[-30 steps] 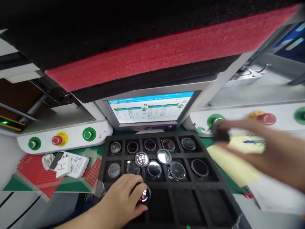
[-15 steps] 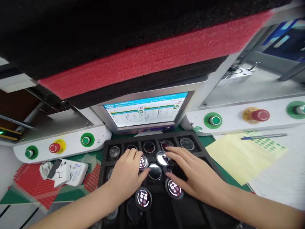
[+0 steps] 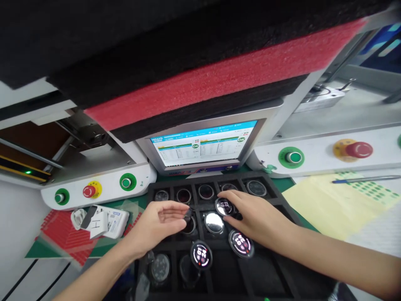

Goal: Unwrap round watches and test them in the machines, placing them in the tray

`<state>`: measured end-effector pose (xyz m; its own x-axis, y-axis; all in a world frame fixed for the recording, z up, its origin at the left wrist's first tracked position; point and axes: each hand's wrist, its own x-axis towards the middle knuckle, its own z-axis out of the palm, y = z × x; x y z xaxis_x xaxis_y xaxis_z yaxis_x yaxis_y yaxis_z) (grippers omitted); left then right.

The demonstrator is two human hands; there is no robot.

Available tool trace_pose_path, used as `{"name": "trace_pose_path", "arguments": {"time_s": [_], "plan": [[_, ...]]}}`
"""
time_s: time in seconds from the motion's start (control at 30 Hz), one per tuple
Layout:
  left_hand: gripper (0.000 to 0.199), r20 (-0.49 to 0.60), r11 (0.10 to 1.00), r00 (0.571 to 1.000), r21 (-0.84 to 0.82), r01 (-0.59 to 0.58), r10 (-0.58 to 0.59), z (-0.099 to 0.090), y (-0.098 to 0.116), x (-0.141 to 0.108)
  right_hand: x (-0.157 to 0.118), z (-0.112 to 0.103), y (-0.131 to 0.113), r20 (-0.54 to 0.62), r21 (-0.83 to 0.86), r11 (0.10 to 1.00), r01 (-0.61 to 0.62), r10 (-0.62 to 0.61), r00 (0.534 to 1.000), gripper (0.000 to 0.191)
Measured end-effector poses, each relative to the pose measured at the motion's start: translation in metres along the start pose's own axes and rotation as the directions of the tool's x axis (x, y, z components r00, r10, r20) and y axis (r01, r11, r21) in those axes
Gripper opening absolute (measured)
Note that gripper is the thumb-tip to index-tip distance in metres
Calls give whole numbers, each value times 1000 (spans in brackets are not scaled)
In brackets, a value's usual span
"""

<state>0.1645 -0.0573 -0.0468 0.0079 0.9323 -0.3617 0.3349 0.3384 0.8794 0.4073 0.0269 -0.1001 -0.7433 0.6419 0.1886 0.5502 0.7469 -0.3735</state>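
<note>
A black foam tray point(image 3: 225, 271) with square compartments holds several round watches. My left hand point(image 3: 156, 223) is over the tray's left side, thumb and curled fingers closing on a dark watch point(image 3: 188, 215), mostly hidden and unlit. Just below its fingertips lies another dark round watch point(image 3: 189, 226). My right hand point(image 3: 253, 213) pinches a lit watch point(image 3: 224, 206) between thumb and fingers. Between the hands rests a watch with a bright reflective face point(image 3: 214, 223). Nearer me are two lit watches, one on the left point(image 3: 201, 255) and one on the right point(image 3: 241, 243).
A monitor point(image 3: 205, 144) stands behind the tray, under black and red foam point(image 3: 225, 79). Panels with green buttons point(image 3: 294, 157) and red knobs point(image 3: 359, 149) flank it. Yellow paper point(image 3: 316, 200) and a pen point(image 3: 360, 180) lie right; a white boxy device point(image 3: 117, 221) lies left.
The view has shifted, so the scene sits further right. My left hand has drawn back leftward, and its lit watch face no longer shows. The right hand's watch now displays a lit face.
</note>
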Motion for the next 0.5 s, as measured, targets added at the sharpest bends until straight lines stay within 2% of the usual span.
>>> {"name": "trace_pose_path", "arguments": {"time_s": [0.03,0.07,0.13,0.2,0.33,0.43,0.5], "plan": [[36,27,974,999,-224,30,-25,-5,0,-8,0,0,0,8,3,1000,12,-12,1000,34],[39,60,905,998,-421,56,-33,-8,0,-15,0,1,-1,13,7,1000,28,-28,1000,32],[43,125,771,992,-632,80,-1,-13,0,-31,-1,1,-1,10,17,998,63,-64,998,29],[42,156,714,985,-698,59,71,-16,-1,-44,-3,2,0,-5,25,995,96,-95,995,31],[43,121,669,973,-742,-44,198,-19,-9,-60,-2,1,4,-29,44,989,139,-137,990,30],[41,86,662,972,-745,-82,217,-20,-17,-63,-2,-4,4,-60,88,977,192,-187,981,27],[39,54,680,977,-725,-104,207,-21,-20,-61,-3,-8,1,-136,155,950,271,-251,958,27]]}}
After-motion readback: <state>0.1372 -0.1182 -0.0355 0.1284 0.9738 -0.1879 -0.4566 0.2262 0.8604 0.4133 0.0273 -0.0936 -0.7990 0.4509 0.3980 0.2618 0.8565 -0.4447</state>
